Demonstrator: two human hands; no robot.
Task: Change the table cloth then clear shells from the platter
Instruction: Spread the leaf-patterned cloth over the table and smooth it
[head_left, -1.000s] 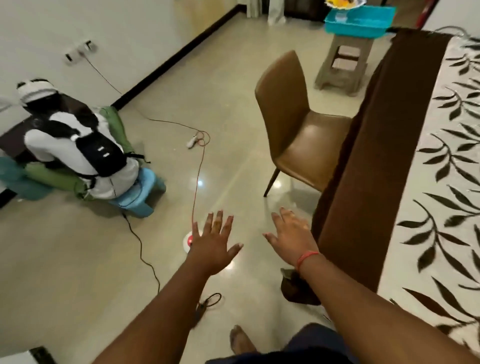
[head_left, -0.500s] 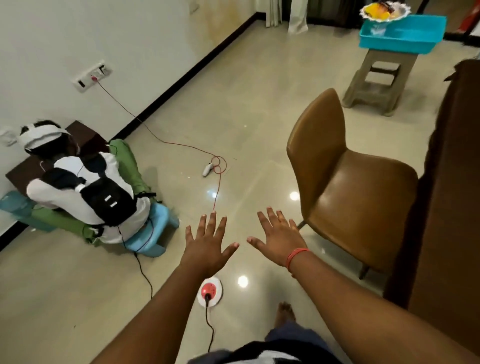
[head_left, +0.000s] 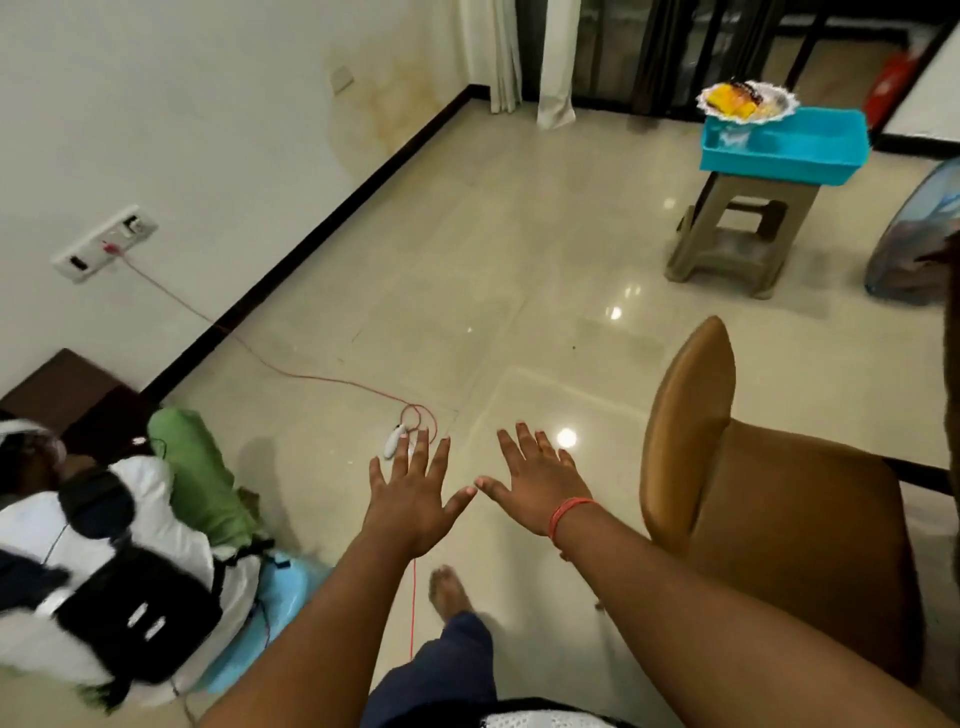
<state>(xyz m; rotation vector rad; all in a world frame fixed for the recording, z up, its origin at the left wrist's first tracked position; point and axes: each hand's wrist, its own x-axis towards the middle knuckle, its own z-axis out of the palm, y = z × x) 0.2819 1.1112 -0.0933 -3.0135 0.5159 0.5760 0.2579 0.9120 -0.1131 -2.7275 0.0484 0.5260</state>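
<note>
My left hand (head_left: 410, 499) and my right hand (head_left: 535, 486) are both stretched out in front of me over the floor, fingers spread, holding nothing. A white scalloped platter (head_left: 748, 101) with yellow food and shells sits on the rim of a turquoise tub (head_left: 784, 148), which stands on a grey plastic stool (head_left: 737, 239) at the far right. A thin dark strip of the table's brown cloth (head_left: 953, 395) shows at the right edge. The patterned table top is out of view.
A brown leather chair (head_left: 769, 509) stands just right of my right arm. A red cable (head_left: 311, 376) runs from the wall socket across the floor past a white plug (head_left: 395, 440). A person (head_left: 104, 561) sits low at the left. My bare foot (head_left: 448, 592) is below.
My view has swung left and up, away from the table. The patterned cloth has left the frame, and the stool with the platter has come fully into view. Both hands stay spread.
</note>
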